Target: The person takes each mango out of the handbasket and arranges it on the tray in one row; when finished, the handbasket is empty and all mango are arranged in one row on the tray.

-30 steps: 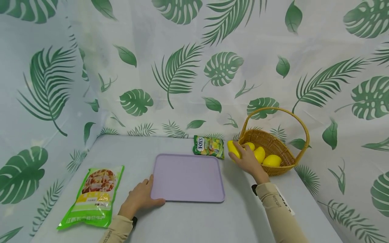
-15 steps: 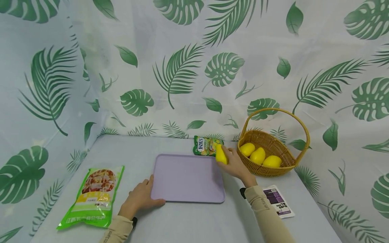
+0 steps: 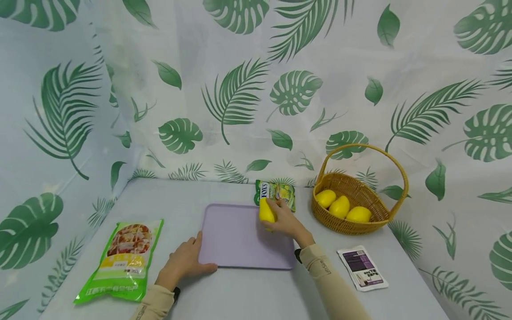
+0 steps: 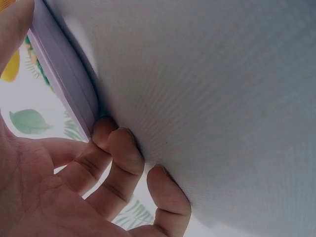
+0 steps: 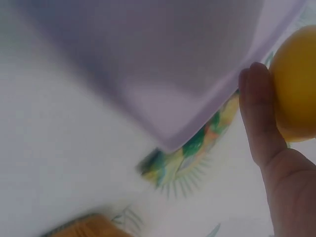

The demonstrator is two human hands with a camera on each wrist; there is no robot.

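My right hand holds a yellow lemon above the right part of a flat lilac tray. In the right wrist view the smooth lemon lies against the fingers. My left hand grips the tray's near left corner, thumb along the front edge and fingers at the left side. Close up in the left wrist view, the bent fingers touch the tray's corner and the tabletop. Three more lemons lie in a wicker basket with a tall handle, right of the tray.
Behind the tray lies a green FOX'S candy bag. A large green food packet lies at the left. On the right, a white and purple packet lies in front of the basket. A leaf-patterned cloth hangs behind the table.
My right hand has carried the lemon leftward from the basket's rim to over the tray, uncovering the white and purple packet. The left hand stays at the tray's corner.
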